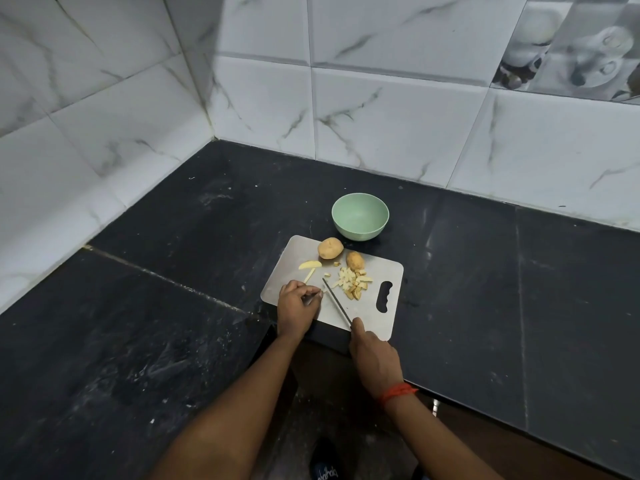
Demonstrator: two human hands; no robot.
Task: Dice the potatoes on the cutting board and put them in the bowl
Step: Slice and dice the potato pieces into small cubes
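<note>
A grey cutting board [381, 282] lies on the black counter. On it are a whole potato [330, 248], a smaller potato piece [355, 261], a pile of diced potato [354, 283] and two pale slices [310, 265] at its left. My right hand [372, 358] grips the handle of a knife [336, 301] whose blade points up-left across the board. My left hand [297, 308], fingers curled, pinches a small potato strip beside the blade; the strip is mostly hidden. A green bowl [360, 216] stands just behind the board, and it looks empty.
The black stone counter [173, 271] runs into a corner of white marble-tiled walls [381, 116]. The board's near edge sits at the counter's front edge. A shoe shows on the floor below [325, 469]. A red thread is tied round my right wrist [398, 393].
</note>
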